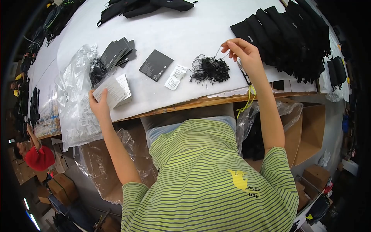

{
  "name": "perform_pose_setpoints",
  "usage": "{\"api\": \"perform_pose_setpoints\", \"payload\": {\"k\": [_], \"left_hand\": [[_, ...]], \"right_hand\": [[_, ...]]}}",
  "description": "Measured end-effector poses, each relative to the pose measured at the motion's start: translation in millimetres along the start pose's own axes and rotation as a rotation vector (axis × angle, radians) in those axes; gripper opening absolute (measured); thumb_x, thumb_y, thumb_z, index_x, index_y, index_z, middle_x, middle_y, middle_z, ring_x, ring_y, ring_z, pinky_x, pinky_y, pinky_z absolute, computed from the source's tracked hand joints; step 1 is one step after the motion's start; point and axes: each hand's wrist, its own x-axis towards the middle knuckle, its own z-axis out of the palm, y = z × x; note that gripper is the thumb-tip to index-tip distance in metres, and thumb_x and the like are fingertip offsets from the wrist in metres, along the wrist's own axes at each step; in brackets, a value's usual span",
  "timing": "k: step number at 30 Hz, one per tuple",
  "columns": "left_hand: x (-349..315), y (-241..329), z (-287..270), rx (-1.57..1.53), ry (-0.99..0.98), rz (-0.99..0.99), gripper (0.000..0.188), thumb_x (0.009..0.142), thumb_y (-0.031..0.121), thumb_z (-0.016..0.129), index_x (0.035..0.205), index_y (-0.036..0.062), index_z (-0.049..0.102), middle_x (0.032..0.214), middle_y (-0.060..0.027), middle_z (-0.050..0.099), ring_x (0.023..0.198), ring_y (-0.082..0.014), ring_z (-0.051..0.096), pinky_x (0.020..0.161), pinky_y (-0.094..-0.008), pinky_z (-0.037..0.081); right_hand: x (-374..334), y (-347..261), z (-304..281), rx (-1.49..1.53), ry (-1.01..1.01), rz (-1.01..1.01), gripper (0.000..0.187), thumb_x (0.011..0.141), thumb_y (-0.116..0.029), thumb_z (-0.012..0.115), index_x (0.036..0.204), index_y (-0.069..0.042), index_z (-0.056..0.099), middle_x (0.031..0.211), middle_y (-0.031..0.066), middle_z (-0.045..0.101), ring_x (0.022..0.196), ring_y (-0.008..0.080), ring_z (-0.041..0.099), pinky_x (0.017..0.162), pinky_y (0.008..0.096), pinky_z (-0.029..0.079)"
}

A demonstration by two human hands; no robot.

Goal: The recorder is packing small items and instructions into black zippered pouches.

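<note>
My left hand [100, 105] is closed on a pale printed card [110, 91], thumb on top, beside a stack of white cards [124, 86]. Thumb and fingertips of my right hand [244, 52] pinch a thin tag string [217, 53] above a tangled heap of black tag strings [211, 70]. Between the hands lie a square dark grey card [156, 65] and white printed labels [176, 77]. Behind my left hand are several fanned dark grey cards [114, 53] and a small black bundle [97, 71].
A crumpled clear plastic bag [79, 104] lies at the table's left. Rows of black fabric pouches [284, 38] fill the right; more black items [147, 7] lie at the far side. A black-handled tool [244, 73] with yellow cord is by my right forearm. Open cartons [311, 127] stand below.
</note>
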Motion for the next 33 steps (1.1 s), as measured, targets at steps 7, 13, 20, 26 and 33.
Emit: {"api": "perform_pose_setpoints", "payload": {"k": [7,13,20,26,33], "left_hand": [[-42.8,61.1,8.0,-0.544,0.108,-0.325,0.026,0.086,0.012,0.059,0.107,0.0026,0.047,0.096,-0.0065,0.056,0.088,-0.0161,0.055,0.077,-0.0263,0.044],[-70.4,51.0,0.8,-0.649,-0.194,-0.285,0.027,0.091,0.019,0.052,0.112,0.0045,0.044,0.086,-0.0039,0.051,0.068,-0.0108,0.046,0.064,-0.0232,0.038],[-93.5,74.4,21.9,-0.531,-0.177,-0.237,0.035,0.074,0.005,0.057,0.107,0.0041,0.045,0.085,-0.0055,0.049,0.066,-0.0104,0.042,0.063,-0.0214,0.034],[-102.1,95.6,32.6,-0.658,-0.413,-0.314,0.034,0.069,-0.003,0.052,0.101,0.0046,0.044,0.092,-0.0090,0.055,0.081,-0.0157,0.052,0.077,-0.0250,0.041],[-118.0,119.6,61.7,-0.738,-0.632,-0.223,0.025,0.075,-0.003,0.059,0.100,0.0019,0.055,0.091,-0.0045,0.058,0.083,-0.0093,0.054,0.075,-0.0215,0.043]], "right_hand": [[21.0,83.1,-22.8,-0.766,0.280,0.019,0.019,0.085,-0.019,0.063,0.101,-0.009,0.066,0.091,0.0059,0.063,0.067,0.0191,0.061,0.064,0.0301,0.049],[20.9,75.4,-18.5,-1.004,0.015,-0.077,0.016,0.080,-0.018,0.067,0.092,-0.010,0.061,0.089,0.0080,0.055,0.071,0.0248,0.058,0.066,0.0340,0.048],[43.1,91.2,-11.7,-1.183,-0.079,0.109,0.017,0.079,-0.019,0.066,0.086,-0.005,0.061,0.094,0.0100,0.059,0.080,0.0298,0.061,0.071,0.0396,0.050],[35.5,67.2,-13.1,-1.009,-0.114,-0.043,0.016,0.081,-0.014,0.062,0.079,0.001,0.060,0.080,0.0130,0.062,0.075,0.0264,0.063,0.068,0.0371,0.051],[-8.6,20.8,21.6,0.684,-0.096,0.468,0.012,0.084,-0.014,0.058,0.088,-0.003,0.057,0.057,-0.0024,0.043,0.047,0.0050,0.035,0.042,0.0213,0.027]]}}
